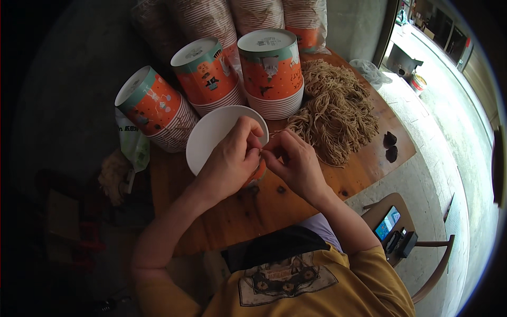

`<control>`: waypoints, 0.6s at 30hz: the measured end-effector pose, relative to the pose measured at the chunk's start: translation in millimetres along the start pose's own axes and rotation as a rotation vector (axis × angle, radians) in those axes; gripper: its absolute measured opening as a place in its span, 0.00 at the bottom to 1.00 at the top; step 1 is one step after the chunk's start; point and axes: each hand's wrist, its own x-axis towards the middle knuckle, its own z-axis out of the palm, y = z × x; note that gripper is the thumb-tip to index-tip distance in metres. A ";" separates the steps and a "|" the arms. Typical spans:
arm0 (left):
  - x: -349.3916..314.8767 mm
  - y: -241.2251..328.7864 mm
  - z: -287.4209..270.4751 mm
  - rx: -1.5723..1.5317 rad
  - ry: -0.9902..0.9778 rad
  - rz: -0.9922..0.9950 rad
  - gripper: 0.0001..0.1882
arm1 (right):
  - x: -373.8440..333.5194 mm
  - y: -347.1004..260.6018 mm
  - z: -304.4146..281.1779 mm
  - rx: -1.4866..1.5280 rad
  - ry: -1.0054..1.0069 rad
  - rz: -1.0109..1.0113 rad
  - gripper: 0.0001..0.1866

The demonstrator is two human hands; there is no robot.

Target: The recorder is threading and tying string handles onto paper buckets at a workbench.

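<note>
Furthest left of my grip hangs one tan bundle [113,177], with one green and white bag [134,145] just beside it. Next come three stacks of orange paper tubs, all bottoms up: a left stack [153,100] and a middle stack [206,74] beyond my left hand, and a right stack [272,74] straight ahead of my fingertips. Behind them I count four bagged stacks [206,21].

One single tub [211,134], white inside with its mouth up, is right behind and under my left hand [235,153], which covers part of its rim. My left fingers are curled in, their tips meeting those of my right hand [293,161]; I cannot tell whether either pinch is clamped on anything, the spot being too small.

Just past my right hand lies one heap of tan cord [335,111] on the wooden table [224,222]. Further right are two dark pieces [391,146], near the table's edge. Nearer my right elbow, one phone [388,223] rests on one chair [393,203].
</note>
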 end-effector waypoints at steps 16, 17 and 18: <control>-20.1 1.0 10.4 0.222 0.159 0.128 0.08 | -3.6 -2.9 6.9 -0.033 0.037 0.002 0.06; -18.1 -0.6 11.4 0.259 0.178 0.174 0.07 | -3.6 -2.5 6.7 -0.035 0.038 0.003 0.06; -17.1 -0.5 11.3 0.257 0.178 0.175 0.07 | -3.6 -2.3 6.4 -0.030 0.038 0.006 0.06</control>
